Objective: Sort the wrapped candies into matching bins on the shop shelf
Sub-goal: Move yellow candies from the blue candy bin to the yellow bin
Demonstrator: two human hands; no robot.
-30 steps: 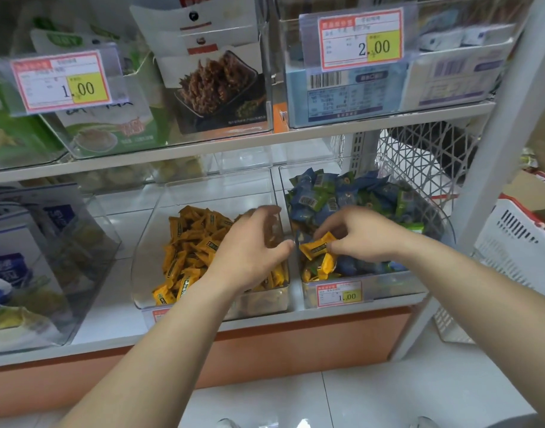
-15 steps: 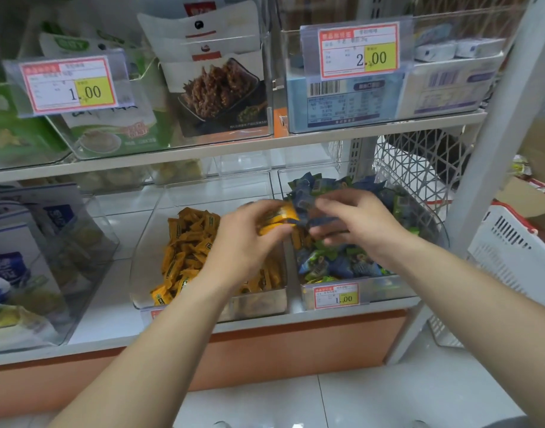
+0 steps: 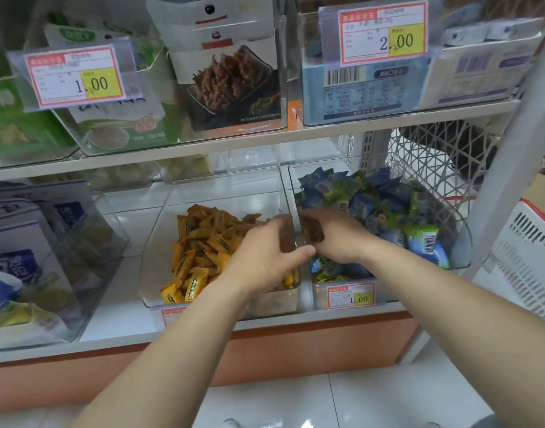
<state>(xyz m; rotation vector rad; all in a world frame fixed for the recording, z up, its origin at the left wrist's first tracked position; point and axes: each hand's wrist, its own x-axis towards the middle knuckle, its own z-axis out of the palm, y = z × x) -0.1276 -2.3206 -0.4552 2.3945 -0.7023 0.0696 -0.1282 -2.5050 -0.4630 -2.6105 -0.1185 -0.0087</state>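
Observation:
Yellow wrapped candies (image 3: 203, 251) fill the clear middle bin (image 3: 160, 242) on the lower shelf. Blue and green wrapped candies (image 3: 385, 211) are piled in the clear right bin (image 3: 459, 239). My left hand (image 3: 262, 257) hovers over the right end of the yellow bin, thumb and fingers loosely curled apart, with no candy showing between them. My right hand (image 3: 339, 239) reaches down at the left wall of the blue and green bin with its fingers curled under. Its fingertips are in shadow, so I cannot see whether they pinch a candy.
A price tag (image 3: 351, 296) sits on the right bin's front. A clear bin of blue-white packs (image 3: 33, 261) stands at the left. The upper shelf (image 3: 265, 140) overhangs the bins with snack bags and boxes. A white basket (image 3: 530, 270) stands at the right.
My left hand, which pinched a yellow candy half a second ago, has dropped lower over the yellow bin and no candy shows in it. My right hand has gone back down into the right bin.

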